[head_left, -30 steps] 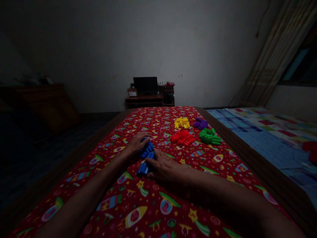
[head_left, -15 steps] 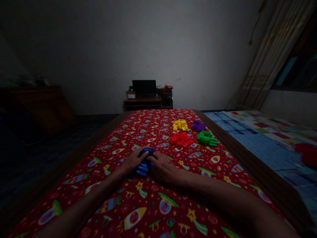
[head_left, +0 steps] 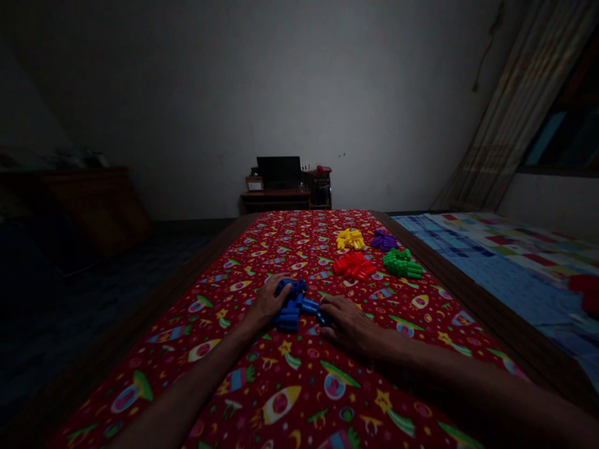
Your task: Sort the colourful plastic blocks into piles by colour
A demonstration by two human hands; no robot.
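A small heap of blue plastic toy pieces (head_left: 291, 305) lies on the red patterned cloth in front of me. Cupped round the heap's left and far side is my left hand (head_left: 271, 300), its thumb and fingers pressed against the upper pieces. My right hand (head_left: 350, 321) is at the heap's right edge, palm down. Its curled fingers close on a blue piece (head_left: 322, 315), mostly hidden under them. Another blue piece (head_left: 309, 305) stretches between the heap and those fingers. The exact shape of the pieces is hard to make out in the dim light.
Farther right on the cloth (head_left: 281, 399) lie heaps of red (head_left: 354, 265), yellow (head_left: 350, 239), green (head_left: 402, 264) and purple (head_left: 384, 241) pieces. A blue checked bedspread (head_left: 449, 262) is on the right. A desk with a monitor (head_left: 279, 171) stands at the far wall.
My hands have moved apart: the right went rightward, drawing blue pieces out from the heap. The blue heap is more spread out. The view has shifted slightly left.
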